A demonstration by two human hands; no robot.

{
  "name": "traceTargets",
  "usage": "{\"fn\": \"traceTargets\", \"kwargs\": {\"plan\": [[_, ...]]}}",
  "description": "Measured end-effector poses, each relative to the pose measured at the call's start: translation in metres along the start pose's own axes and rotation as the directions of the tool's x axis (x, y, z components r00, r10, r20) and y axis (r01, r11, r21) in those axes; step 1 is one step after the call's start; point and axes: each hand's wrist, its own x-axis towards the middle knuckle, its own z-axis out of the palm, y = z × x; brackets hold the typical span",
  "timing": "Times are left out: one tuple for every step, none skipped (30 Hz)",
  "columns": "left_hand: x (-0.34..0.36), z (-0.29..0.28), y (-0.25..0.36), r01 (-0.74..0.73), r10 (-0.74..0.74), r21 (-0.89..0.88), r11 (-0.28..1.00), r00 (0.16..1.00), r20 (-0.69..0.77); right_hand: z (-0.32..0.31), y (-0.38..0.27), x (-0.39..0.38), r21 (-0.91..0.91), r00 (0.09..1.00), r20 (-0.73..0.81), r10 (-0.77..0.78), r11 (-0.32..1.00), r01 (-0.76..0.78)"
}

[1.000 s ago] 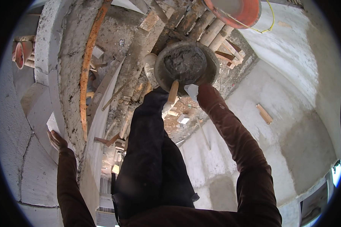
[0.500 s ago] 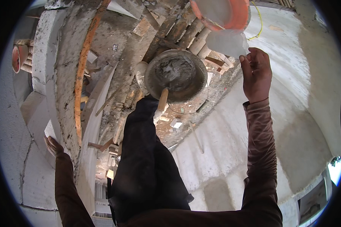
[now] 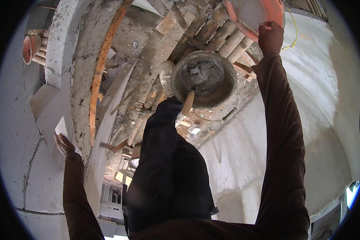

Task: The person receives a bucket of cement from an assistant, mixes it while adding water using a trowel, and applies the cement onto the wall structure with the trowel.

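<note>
My right hand [image 3: 270, 38] reaches far forward to the near rim of an orange bucket [image 3: 282, 20] that holds cloudy whitish liquid. Its fingers are closed there, and whatever they grip is hidden. My left hand [image 3: 65, 145] lies with fingers stretched out against the pale block wall [image 3: 48, 168], beside a bright white block face [image 3: 61, 127]. Between my arms, past my dark-clothed leg, sits a round basin [image 3: 231, 86] of wet grey mortar [image 3: 203, 74]. A tool with a wooden handle [image 3: 188, 104] leans at its near edge.
Bamboo poles [image 3: 230, 44] and dirty planks [image 3: 164, 60] make up the platform. A long orange-brown strip [image 3: 100, 72] stands along the block wall at left. A smaller reddish bucket [image 3: 34, 48] is at far left. A yellow cord [image 3: 295, 34] hangs beside the orange bucket.
My right hand has moved forward to the orange bucket; the translucent whitish thing beside its fingers is out of sight. The view has shifted slightly. My left hand stays at the wall.
</note>
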Motion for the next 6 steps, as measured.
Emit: {"fn": "traceTargets", "kwargs": {"plan": [[0.000, -0.004, 0.002, 0.004, -0.003, -0.024, 1.000, 1.000, 0.029, -0.013, -0.026, -0.029, 0.252, 0.992, -0.032, 0.122, 0.961, -0.110], [0.001, 0.001, 0.005, -0.029, 0.029, 0.007, 1.000, 1.000, -0.005, -0.028, -0.038, -0.058, 0.215, 0.995, -0.040, 0.097, 0.973, -0.086], [0.000, 0.000, 0.004, -0.059, 0.061, 0.051, 0.997, 0.997, -0.039, -0.040, -0.059, -0.095, 0.296, 0.982, 0.029, 0.188, 0.936, -0.188], [-0.001, 0.005, 0.006, -0.071, 0.073, 0.035, 0.997, 0.996, -0.046, -0.054, -0.061, -0.131, 0.238, 0.984, 0.046, 0.170, 0.955, -0.176], [-0.001, 0.002, -0.009, -0.116, 0.137, 0.136, 0.984, 0.978, -0.155, -0.056, -0.062, -0.170, 0.202, 0.986, 0.063, 0.153, 0.966, -0.163], [-0.002, 0.002, -0.017, -0.103, 0.125, 0.151, 0.983, 0.982, -0.142, -0.054, -0.069, -0.166, 0.215, 0.988, 0.054, 0.147, 0.964, -0.155]]}}
